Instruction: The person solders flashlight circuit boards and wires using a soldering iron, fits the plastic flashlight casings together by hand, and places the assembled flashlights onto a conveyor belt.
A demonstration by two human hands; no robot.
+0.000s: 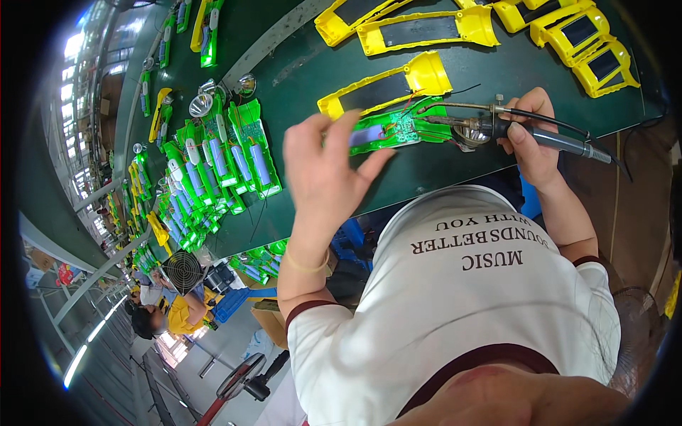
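A green flashlight housing half (pixel 433 133) lies on the bench before me, with a purple battery cell (pixel 366 136), a small circuit board (pixel 406 126), red wires and a round reflector (pixel 474 135). My left hand (pixel 323 163) is over the housing's battery end, fingers apart and slightly blurred by motion; whether the fingertips touch the cell I cannot make out. In my right hand (pixel 533 138) is a soldering iron (pixel 554 140) with a thin feed tube (pixel 547 115) along it. Its tip points left, over the housing near the circuit board.
Just beyond the housing sits a yellow casing (pixel 383 89) with a dark panel; several more yellow casings (pixel 430 32) lie farther back. A pile of green housings with purple cells (pixel 213 160) is at left on the green bench (pixel 298 78). A fan (pixel 238 376) stands lower left.
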